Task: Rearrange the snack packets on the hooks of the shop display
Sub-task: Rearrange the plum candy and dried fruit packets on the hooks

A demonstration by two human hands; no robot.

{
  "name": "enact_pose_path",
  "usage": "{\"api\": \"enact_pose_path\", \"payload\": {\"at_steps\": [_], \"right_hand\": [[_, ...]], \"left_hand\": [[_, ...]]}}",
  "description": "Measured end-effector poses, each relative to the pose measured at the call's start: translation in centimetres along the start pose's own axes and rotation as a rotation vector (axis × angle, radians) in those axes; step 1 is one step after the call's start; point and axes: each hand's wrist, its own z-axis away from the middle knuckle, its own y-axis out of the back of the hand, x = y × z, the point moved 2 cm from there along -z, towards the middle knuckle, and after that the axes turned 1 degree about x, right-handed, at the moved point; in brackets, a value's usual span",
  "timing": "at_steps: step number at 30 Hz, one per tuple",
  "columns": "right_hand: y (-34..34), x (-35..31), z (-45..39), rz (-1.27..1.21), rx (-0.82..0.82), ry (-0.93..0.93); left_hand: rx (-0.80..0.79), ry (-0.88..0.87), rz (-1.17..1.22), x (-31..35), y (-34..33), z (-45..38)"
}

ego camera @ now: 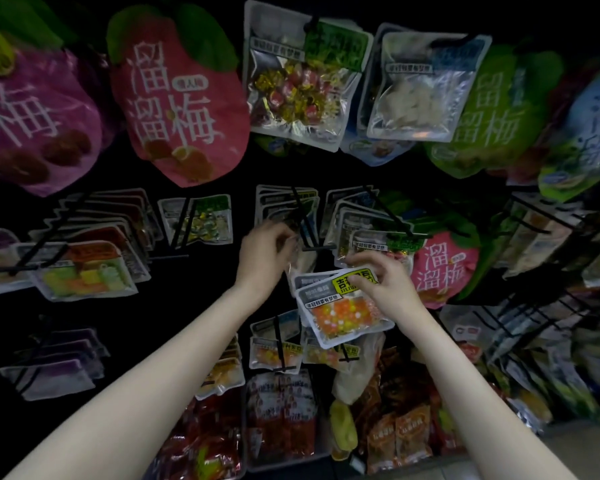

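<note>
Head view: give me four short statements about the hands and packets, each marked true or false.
1. The right hand holds a packet of orange and yellow sweets. True.
2. The left hand hangs idle below the display. False: it is raised at a hook, fingers curled on a clear packet.
3. The large pink bag hangs in the top row. True.
4. The held packet has a blue label. False: its label is yellow.
</note>
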Motion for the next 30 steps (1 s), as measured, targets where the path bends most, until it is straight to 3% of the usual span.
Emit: {"api": "enact_pose_path", "payload": {"at_steps": [3,9,15,18,23,26,30], "right_hand": [[0.1,0.1,-0.3,-0.003,0.017,-0.036],[-0.4,-0.8,-0.6,0.002,0.060,-0.030],[-0.1,-0.8,-0.2,0.007,0.064,-0.019],[0.0,-0.8,-0.1,0.016,0.077,-0.031],[0.0,-1.2,-0.1,0.057,0.059,-0.042],[0.0,-1.4,-0.2,0.066,0.053,-0.045],[0.2,-1.3,0.0,0.061,0.078,-0.048]], "left_hand": [[0.043,-0.152,-0.081,0.6,1.0,3.1],[0.028,-0.197,-0.115,0.1,1.1,4.7],[0.025,-0.146,-0.026,0.0,1.6,4.3],[-0.004,-0.009,0.004,-1.0,1.6,2.9],[-0.306,0.217,0.096,-3.3,0.4,-1.9],[-0.348,0.175,0.243,-3.6,-0.7,-2.9],[-0.234,0.114,0.205,-3.8,-1.5,-1.0]]}}
